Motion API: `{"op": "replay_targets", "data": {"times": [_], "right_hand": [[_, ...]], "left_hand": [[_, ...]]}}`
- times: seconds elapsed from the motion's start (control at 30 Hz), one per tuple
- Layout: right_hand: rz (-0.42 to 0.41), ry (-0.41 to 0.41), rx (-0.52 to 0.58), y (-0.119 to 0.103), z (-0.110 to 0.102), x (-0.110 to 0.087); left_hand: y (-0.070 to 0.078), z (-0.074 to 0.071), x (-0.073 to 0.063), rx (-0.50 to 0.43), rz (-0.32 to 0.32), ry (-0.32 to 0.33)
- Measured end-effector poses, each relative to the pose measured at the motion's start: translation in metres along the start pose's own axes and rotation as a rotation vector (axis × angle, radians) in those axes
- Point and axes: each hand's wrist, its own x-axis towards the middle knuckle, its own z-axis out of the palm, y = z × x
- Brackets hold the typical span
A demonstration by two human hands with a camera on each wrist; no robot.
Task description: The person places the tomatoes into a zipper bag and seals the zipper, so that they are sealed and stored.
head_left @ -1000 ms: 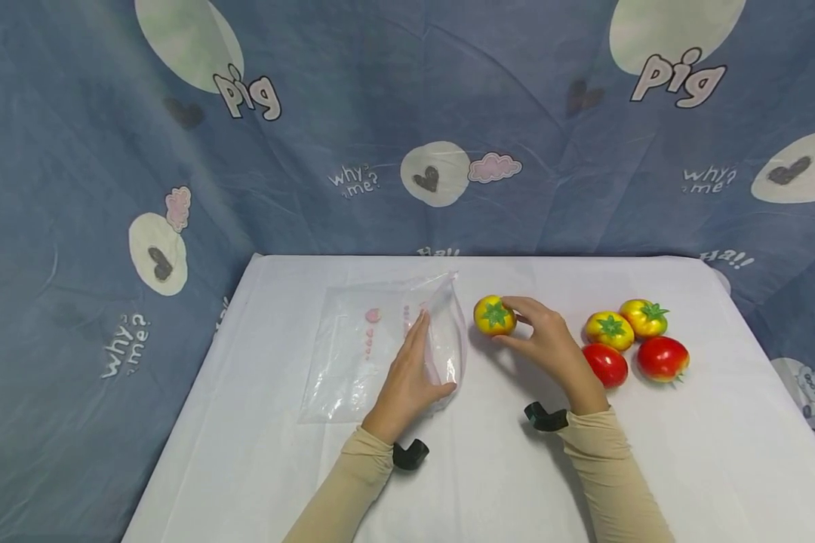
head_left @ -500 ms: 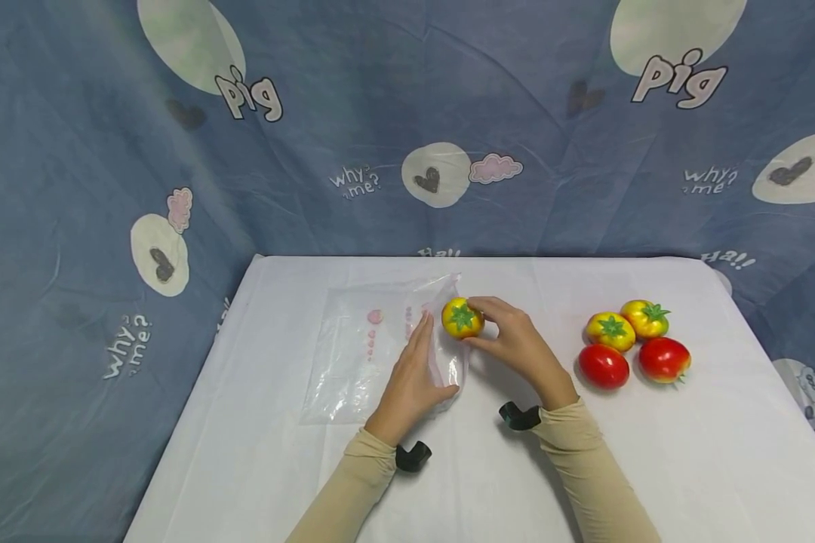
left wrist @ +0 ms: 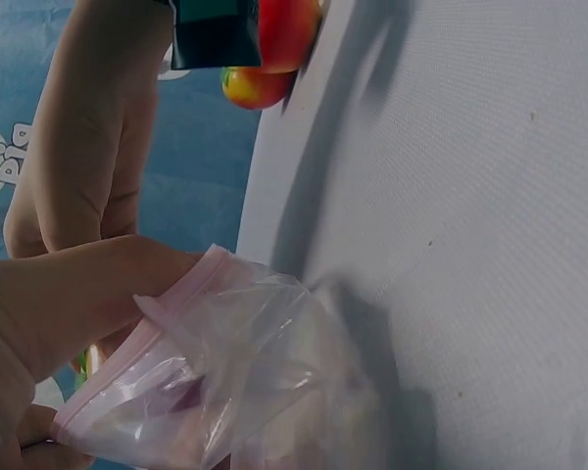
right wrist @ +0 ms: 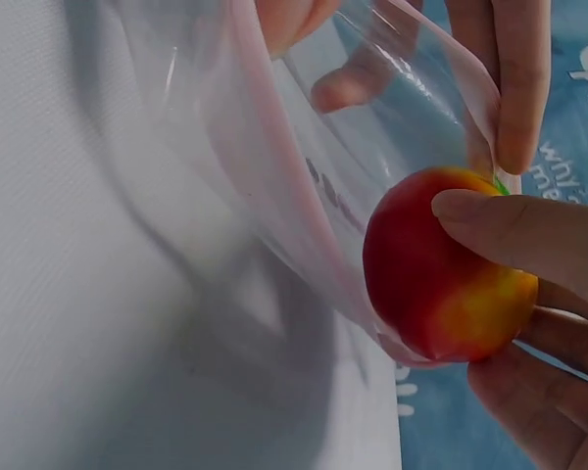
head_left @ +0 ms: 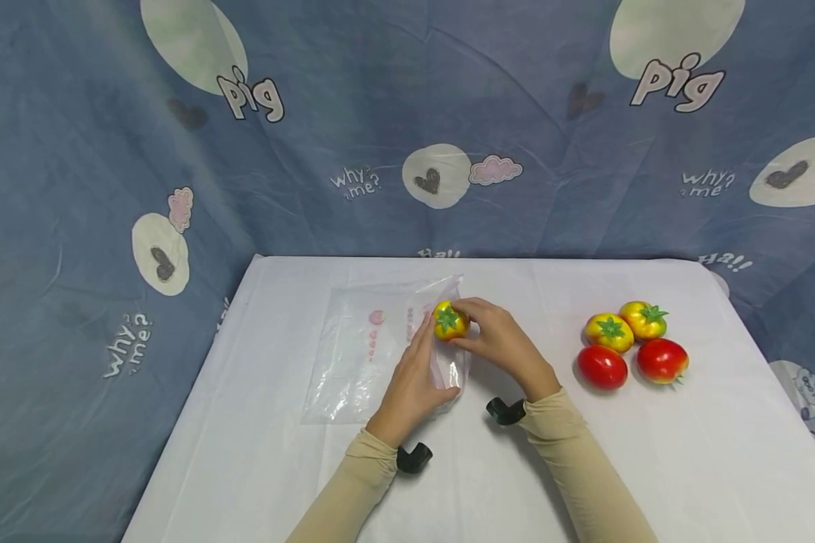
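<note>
The small round toy tomato, yellow and red with a green leafy top (head_left: 450, 321), sat right at the open mouth of the clear plastic zip bag with a pink strip along its edge (head_left: 373, 347). In the right wrist view the tomato (right wrist: 443, 292) pressed against the pink rim of the bag (right wrist: 274, 166), half in and half out.

The right hand (head_left: 499, 341) held the tomato. Its fingers (right wrist: 514, 233) were curled round the tomato, with the thumb on one side and the other fingers on the far side. The green top faced up toward the head camera.

The left hand (head_left: 414, 377) held the bag open. In the left wrist view its thumb (left wrist: 88, 294) pinched the pink edge of the bag (left wrist: 225, 362) and lifted it off the table, so the mouth made a wide gap. Its other fingers were partly hidden by the plastic. The rest of the bag lay flat, spread out to the left.

Both arms wore light tan sleeves (head_left: 584, 483), and a small black strap piece (head_left: 505, 411) showed at each wrist.

Off to the right, well apart from the bag, four more toy tomatoes (head_left: 630, 344) lay close together in a bunch. Two at the back were yellow with green tops, and two at the front were red.

Everything lay on a white cloth on the table (head_left: 652, 467). Behind the table hung a blue cloth with pale circles, hearts and the word "pig" (head_left: 407, 113).
</note>
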Motion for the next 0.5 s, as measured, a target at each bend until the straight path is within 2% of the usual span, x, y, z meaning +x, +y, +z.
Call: {"op": "replay_targets", "data": {"times": [0.27,0.5], "right_hand": [[-0.023,-0.03,-0.048,-0.002,0.003,0.011],[-0.025,-0.064,-0.047,-0.004,0.01,0.018]], "left_hand": [[0.0,-0.001,-0.001,0.025,0.031,0.021],[0.004,0.0,-0.001,0.036,0.023,0.018]]}}
